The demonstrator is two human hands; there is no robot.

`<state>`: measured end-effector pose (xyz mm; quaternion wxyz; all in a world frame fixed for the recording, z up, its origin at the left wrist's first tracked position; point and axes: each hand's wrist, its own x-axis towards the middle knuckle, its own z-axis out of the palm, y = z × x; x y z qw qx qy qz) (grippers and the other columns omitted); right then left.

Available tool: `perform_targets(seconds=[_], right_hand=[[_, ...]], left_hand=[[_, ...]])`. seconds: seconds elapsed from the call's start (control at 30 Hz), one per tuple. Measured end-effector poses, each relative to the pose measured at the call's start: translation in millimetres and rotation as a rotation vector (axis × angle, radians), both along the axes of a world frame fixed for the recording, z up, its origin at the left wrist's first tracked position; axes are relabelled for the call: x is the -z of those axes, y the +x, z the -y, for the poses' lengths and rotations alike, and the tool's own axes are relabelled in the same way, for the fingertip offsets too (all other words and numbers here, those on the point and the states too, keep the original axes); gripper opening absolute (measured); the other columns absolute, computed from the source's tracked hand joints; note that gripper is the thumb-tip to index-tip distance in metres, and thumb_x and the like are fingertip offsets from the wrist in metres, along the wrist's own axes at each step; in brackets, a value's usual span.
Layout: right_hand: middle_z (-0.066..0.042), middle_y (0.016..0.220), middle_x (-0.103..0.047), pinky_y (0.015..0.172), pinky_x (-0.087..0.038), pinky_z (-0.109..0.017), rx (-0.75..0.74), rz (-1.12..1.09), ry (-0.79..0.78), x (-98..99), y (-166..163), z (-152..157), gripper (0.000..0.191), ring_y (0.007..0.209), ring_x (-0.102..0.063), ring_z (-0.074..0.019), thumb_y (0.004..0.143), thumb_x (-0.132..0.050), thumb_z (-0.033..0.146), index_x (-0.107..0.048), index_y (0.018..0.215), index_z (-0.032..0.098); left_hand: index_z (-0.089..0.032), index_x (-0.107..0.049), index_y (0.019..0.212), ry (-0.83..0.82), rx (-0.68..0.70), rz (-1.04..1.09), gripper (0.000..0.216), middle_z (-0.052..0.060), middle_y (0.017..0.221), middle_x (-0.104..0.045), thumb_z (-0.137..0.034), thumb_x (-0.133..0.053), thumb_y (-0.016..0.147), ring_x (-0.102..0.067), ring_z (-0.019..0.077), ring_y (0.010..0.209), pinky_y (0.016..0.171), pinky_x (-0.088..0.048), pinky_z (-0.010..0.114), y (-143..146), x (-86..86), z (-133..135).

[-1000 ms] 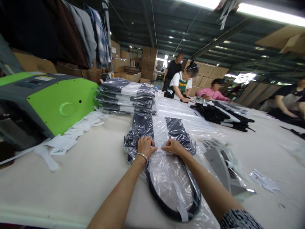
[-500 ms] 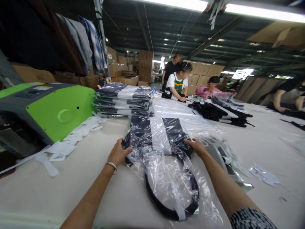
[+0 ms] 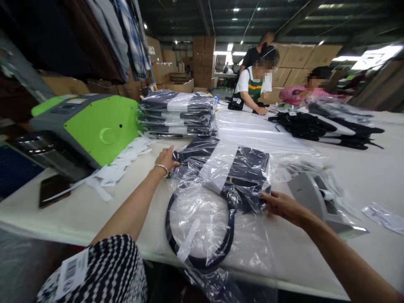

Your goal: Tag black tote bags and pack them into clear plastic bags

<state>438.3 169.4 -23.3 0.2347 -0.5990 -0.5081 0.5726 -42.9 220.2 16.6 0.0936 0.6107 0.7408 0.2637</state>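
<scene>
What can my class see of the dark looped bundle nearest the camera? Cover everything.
The dark bundle, apparently folded fabric, lies slightly slanted inside clear wrinkled plastic on the pale table. A broad white band crosses its middle; in front, a dark loop bears a white strip. The left grip and right grip touch opposite ends. Loose plastic overhangs the table edge.

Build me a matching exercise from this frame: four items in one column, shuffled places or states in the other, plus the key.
Things
1. Left hand
2. Right hand
3. Dark loop
4. Stack of wrapped packs

Places or states
A. Curving out on the near side of the wrapped bundle
B. At the bundle's left end, bracelet on the wrist
C. Beside the green-sided machine
D. At the bundle's right end

Pairs: 1-B, 2-D, 3-A, 4-C
</scene>
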Motion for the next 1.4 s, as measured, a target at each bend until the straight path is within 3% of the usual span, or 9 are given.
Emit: perform_targets(seconds=[0.17,0.33,0.5,0.63,0.77,0.9,1.03,1.2,1.4], right_hand=[[-0.015,0.105,-0.074,0.072,-0.059,-0.04,-0.098,0.551,0.564,-13.1,25.4,42.3,0.064,0.085,-0.072,-0.0299,0.075,-0.071,0.059,-0.063,0.126,0.022],[-0.007,0.146,-0.055,0.107,-0.049,-0.045,-0.657,0.659,0.997,-14.3,25.0,120.3,0.068,0.128,-0.058,-0.0291,0.084,-0.066,0.032,-0.045,0.148,0.034],[0.0,0.159,-0.035,0.127,-0.019,-0.048,-0.944,0.795,1.272,17.7,19.4,183.8,0.083,0.147,-0.034,-0.0274,0.078,-0.065,0.016,-0.037,0.153,0.037],[-0.001,0.151,-0.049,0.125,-0.026,-0.045,-0.918,0.613,1.344,26.7,-5.8,204.5,0.068,0.143,-0.041,-0.024,0.088,-0.061,0.026,-0.039,0.151,0.036],[-0.003,0.125,-0.071,0.114,-0.043,-0.043,-0.847,0.227,1.307,-6.3,-44.8,204.8,0.048,0.12,-0.064,-0.0217,0.093,-0.058,0.023,-0.054,0.138,0.036],[-0.003,0.088,-0.075,0.075,-0.055,-0.028,-0.48,0.062,1.134,-49.5,-79.5,171.8,0.017,0.081,-0.07,-0.017,0.096,-0.055,0.025,-0.07,0.104,0.028],[0.001,0.065,-0.067,0.064,-0.046,-0.024,-0.29,0.22,0.901,-68.3,-118.7,101.9,0.034,0.061,-0.062,-0.0134,0.098,-0.051,0.037,-0.069,0.073,0.022],[0.001,0.066,-0.067,0.065,-0.041,-0.023,-0.303,0.281,0.801,-45.2,-166.7,27.7,0.026,0.065,-0.061,-0.0145,0.089,-0.058,0.037,-0.072,0.075,0.021],[-0.002,0.077,-0.074,0.069,-0.043,-0.027,-0.283,0.294,0.744,0.6,-181.0,14.4,0.022,0.073,-0.066,-0.0191,0.086,-0.061,0.036,-0.074,0.079,0.021]], left_hand=[[-0.026,-0.052,0.137,0.084,0.474,-0.152,0.046,0.005,0.15,-0.049,-0.025,-0.06,0.092,-0.032,0.0235,0.145,0.122,-0.023,0.04,48.4,-16.1,95.9],[-0.028,-0.07,0.106,-0.035,1.018,-0.211,0.019,0.002,0.121,-0.07,-0.032,-0.054,0.097,-0.038,0.0251,0.143,0.122,-0.017,0.049,99.2,0.5,183.8],[-0.027,-0.071,0.085,-0.059,0.958,-0.254,0.025,0.002,0.09,-0.073,-0.04,-0.053,0.098,-0.054,0.0233,0.127,0.123,-0.013,0.05,95.4,5.6,211.8],[-0.026,-0.069,0.098,-0.004,1.029,-0.236,0.033,0.002,0.092,-0.073,-0.057,-0.065,0.086,-0.056,0.025,0.124,0.125,-0.008,0.051,80.3,4.3,233.7],[-0.025,-0.062,0.117,0.031,1.058,-0.243,0.064,0.006,0.111,-0.071,-0.068,-0.073,0.072,-0.055,0.0281,0.127,0.125,-0.004,0.053,66.6,16.2,255.0],[-0.023,-0.06,0.116,0.053,0.957,-0.246,0.07,0.006,0.112,-0.07,-0.072,-0.073,0.068,-0.059,0.027,0.12,0.125,-0.01,0.052,57.9,31.9,266.1],[-0.024,-0.064,0.092,0.076,0.71,-0.187,0.034,0.001,0.095,-0.07,-0.057,-0.059,0.09,-0.064,0.0207,0.102,0.119,-0.025,0.051,64.9,41.1,273.6],[-0.023,-0.059,0.075,0.097,0.368,-0.119,0.037,-0.002,0.073,-0.062,-0.033,-0.037,0.103,-0.062,0.0164,0.076,0.11,-0.037,0.053,82.8,53.3,276.6],[-0.025,-0.061,0.071,0.157,0.247,-0.175,0.033,-0.001,0.069,-0.062,-0.032,-0.045,0.099,-0.062,0.0205,0.072,0.104,-0.041,0.056,89.2,59.9,275.6]])
